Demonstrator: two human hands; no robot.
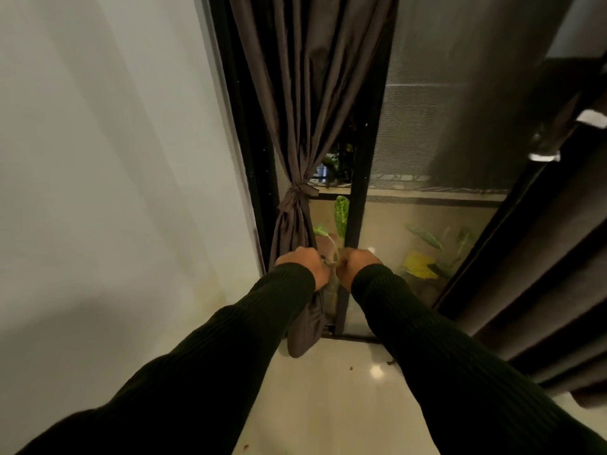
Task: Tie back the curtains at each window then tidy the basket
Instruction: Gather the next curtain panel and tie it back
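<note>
- Head view: the grey curtain [307, 103] hangs against the black window frame [358, 205], gathered and bound by a knotted tie [299, 189] of the same cloth.
- Below the tie, the left hand [303, 269] curls round the bunched lower part of the curtain, gripping it.
- The right hand [356, 266], just right of the curtain, has curled fingers pinching a thin pale cord [333, 254] that runs between both hands.
- Both arms wear dark ribbed sleeves [203, 362].
- Right of the frame, behind the glass, are green and yellow leaves [422, 264].
- A second dark curtain [542, 274] hangs at the far right of the frame.
- The basket does not show.
</note>
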